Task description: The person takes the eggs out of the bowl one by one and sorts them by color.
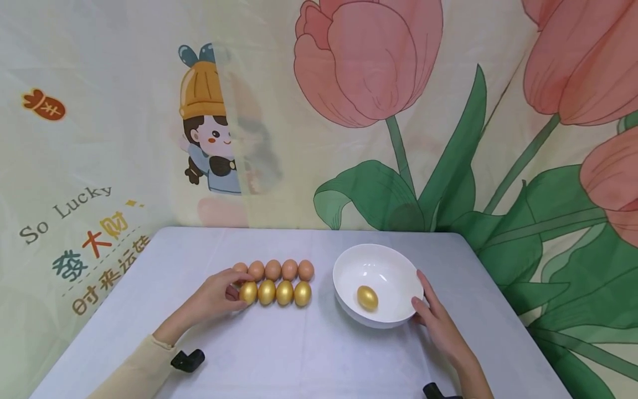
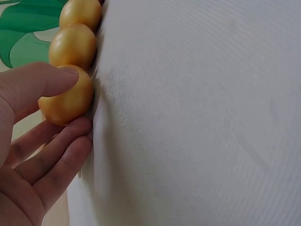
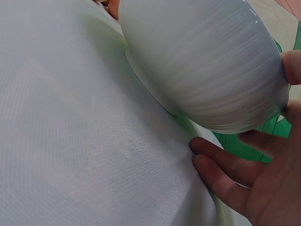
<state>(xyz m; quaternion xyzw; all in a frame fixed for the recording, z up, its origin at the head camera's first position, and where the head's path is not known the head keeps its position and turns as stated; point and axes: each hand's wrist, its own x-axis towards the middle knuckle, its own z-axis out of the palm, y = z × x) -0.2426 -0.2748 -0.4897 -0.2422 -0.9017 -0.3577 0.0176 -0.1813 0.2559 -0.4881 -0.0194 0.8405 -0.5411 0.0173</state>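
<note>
My left hand [image 1: 217, 295] is at the left end of a row of golden eggs. Its thumb lies over the end golden egg [image 2: 68, 96] and its fingers curl round the other side, gripping it. Beyond it, more golden eggs [image 2: 73, 45] line up in the left wrist view. To the right stands a white bowl [image 1: 351, 266], with one golden egg [image 1: 367, 298] lying inside. My right hand [image 1: 438, 321] holds the bowl at its right rim. In the right wrist view, two lower fingers [image 3: 225, 162] extend below the bowl's curved side.
A row of several brown eggs [image 1: 272, 270] lies just behind the golden ones. Everything rests on a table with a white cloth [image 1: 309, 360]. Behind the table hangs a printed backdrop [image 1: 279, 83] with tulips and a cartoon figure.
</note>
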